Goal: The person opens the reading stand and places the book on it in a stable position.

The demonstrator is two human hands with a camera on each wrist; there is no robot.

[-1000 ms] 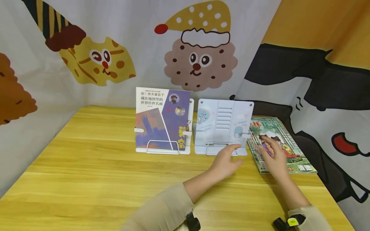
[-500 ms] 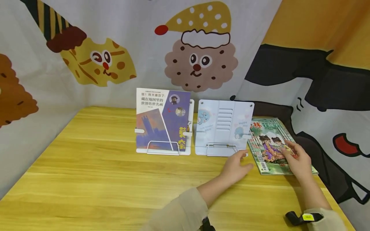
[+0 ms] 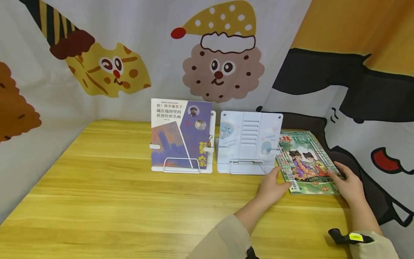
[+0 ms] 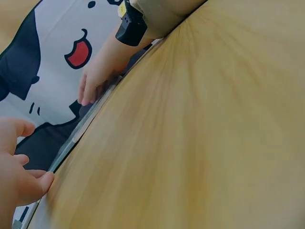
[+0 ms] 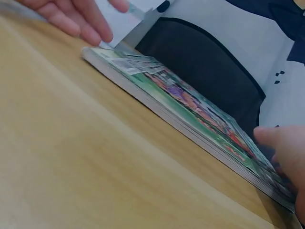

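A magazine (image 3: 305, 167) with a colourful illustrated cover lies flat at the table's right side. At its lower left edge is my left hand (image 3: 271, 186), thumb and fingers spread apart and pointing toward it. My right hand (image 3: 350, 185) is at the opposite edge, its thumb over the cover and its fingers along the side. In the right wrist view the magazine (image 5: 190, 105) shows a thick pale page edge toward the camera, lying close to the table. Left of it stands a pale blue book stand (image 3: 250, 142) with a slotted back, a wire front support and no book.
A second white stand (image 3: 209, 169) holds an upright purple and white book (image 3: 171, 140) behind its wire support. Both stands are at the back of the wooden table (image 3: 106, 201). A cartoon-printed curtain (image 3: 129, 21) hangs behind and along the right side.
My right hand has moved right, from over the magazine's cover to its right edge. My left hand has moved right, from before the pale blue stand to the magazine's left edge.
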